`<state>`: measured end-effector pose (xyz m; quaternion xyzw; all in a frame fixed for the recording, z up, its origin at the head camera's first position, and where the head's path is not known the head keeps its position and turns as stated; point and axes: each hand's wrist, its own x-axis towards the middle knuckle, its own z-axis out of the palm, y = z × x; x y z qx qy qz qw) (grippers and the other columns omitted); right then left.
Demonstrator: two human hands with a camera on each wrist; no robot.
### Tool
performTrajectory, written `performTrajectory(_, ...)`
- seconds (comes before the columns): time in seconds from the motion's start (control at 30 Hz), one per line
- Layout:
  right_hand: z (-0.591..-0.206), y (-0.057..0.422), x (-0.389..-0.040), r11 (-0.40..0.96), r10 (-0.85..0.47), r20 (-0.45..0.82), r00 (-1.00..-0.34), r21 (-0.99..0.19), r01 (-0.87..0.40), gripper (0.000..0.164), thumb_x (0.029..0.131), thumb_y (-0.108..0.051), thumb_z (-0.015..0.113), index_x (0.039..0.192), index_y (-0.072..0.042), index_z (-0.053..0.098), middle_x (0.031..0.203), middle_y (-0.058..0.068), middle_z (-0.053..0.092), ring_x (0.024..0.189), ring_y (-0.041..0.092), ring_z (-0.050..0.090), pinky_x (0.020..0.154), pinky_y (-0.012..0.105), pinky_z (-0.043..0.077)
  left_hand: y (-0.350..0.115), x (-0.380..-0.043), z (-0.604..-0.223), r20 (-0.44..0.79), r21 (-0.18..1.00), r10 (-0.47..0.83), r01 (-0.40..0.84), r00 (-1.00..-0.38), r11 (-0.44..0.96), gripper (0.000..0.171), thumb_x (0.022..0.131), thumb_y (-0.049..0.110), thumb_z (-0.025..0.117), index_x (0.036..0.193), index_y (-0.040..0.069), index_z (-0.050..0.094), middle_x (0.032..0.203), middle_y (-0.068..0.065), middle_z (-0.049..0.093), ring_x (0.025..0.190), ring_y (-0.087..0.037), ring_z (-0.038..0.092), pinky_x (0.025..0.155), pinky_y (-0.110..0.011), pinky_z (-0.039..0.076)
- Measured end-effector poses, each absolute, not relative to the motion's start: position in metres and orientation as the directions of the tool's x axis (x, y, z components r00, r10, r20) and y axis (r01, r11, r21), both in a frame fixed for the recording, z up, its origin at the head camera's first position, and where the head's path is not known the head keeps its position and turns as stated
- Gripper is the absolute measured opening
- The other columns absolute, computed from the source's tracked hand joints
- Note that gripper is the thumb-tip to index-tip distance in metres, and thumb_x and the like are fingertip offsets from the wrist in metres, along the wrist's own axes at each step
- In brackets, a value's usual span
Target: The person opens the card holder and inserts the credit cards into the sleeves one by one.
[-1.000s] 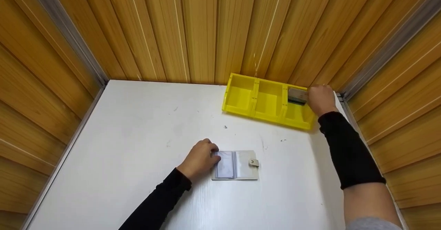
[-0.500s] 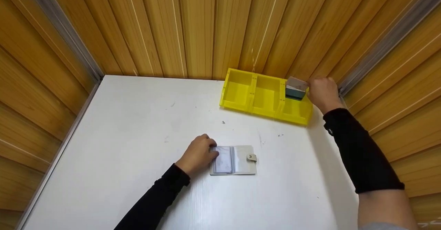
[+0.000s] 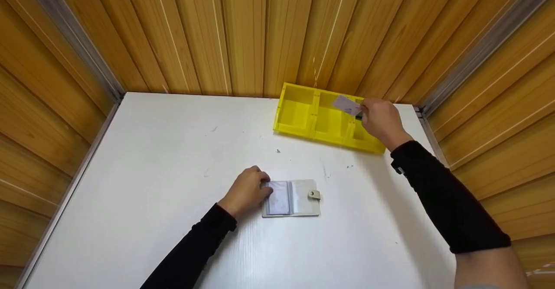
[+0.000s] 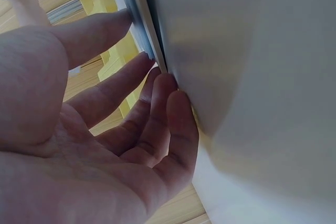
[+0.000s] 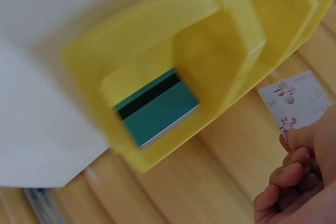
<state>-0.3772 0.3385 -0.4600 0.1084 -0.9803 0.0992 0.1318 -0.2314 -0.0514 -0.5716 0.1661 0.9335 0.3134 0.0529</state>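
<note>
My right hand [image 3: 383,121] pinches a white bank card [image 5: 295,99] with a reddish flower print between thumb and fingers, held above the yellow bin tray [image 3: 310,138]. In the right wrist view, a small stack of cards [image 5: 161,109], the top one green with a black stripe, lies in the tray's end compartment. On the white table, a small card holder [image 3: 304,199] with clear sleeves and a snap tab lies open. My left hand [image 3: 245,191] holds its left edge, thumb over the sleeves and fingertips along the edge in the left wrist view.
The white table [image 3: 173,150] meets a wood-look panel wall [image 3: 243,33] at the back, with more panels on both sides. Against the back wall stands the three-compartment tray, right of centre. The card holder lies in front of it.
My right hand has lifted the white card out of the tray's right compartment and moved left over the middle one. My left hand keeps its place at the card holder.
</note>
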Motion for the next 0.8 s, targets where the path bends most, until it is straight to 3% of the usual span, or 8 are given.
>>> performTrajectory(0.2,-0.458,0.304,-0.349,0.925,-0.250,0.284,-0.926,-0.214,-0.315,0.026,0.100,-0.020,0.054,0.113,-0.004,0.070,0.109,0.013,0.072,0.094,0.029,0.070,0.079,0.045,0.058,-0.051,-0.231,-0.571,-0.021,0.616,0.336,0.252,-0.942,0.746,0.027,0.088,0.027,0.073,0.109,0.009,0.073,0.102,-0.005,0.063,0.091,-0.016,0.054,0.083,-0.034,0.048)
performTrajectory(0.57,-0.463,0.252,-0.302,0.901,-0.299,0.089,-0.950,-0.301,-0.312,0.024,0.099,-0.025,0.055,0.112,-0.011,0.070,0.108,0.004,0.072,0.091,0.019,0.066,0.082,0.038,0.058,-0.056,-0.234,-0.576,0.056,0.600,0.360,0.319,-0.931,0.733,0.025,0.085,0.024,0.073,0.104,0.008,0.075,0.096,-0.006,0.063,0.088,-0.018,0.055,0.080,-0.035,0.048)
performTrajectory(0.8,-0.474,0.236,-0.278,0.871,-0.335,-0.054,-0.941,-0.398,-0.288,0.021,0.099,-0.029,0.056,0.106,-0.016,0.070,0.099,-0.002,0.070,0.079,0.018,0.060,0.066,0.030,0.050,-0.054,-0.234,-0.575,0.027,0.596,0.345,0.292,-0.938,0.748,0.026,0.086,0.027,0.073,0.105,0.009,0.075,0.098,-0.005,0.063,0.089,-0.017,0.055,0.081,-0.035,0.047)
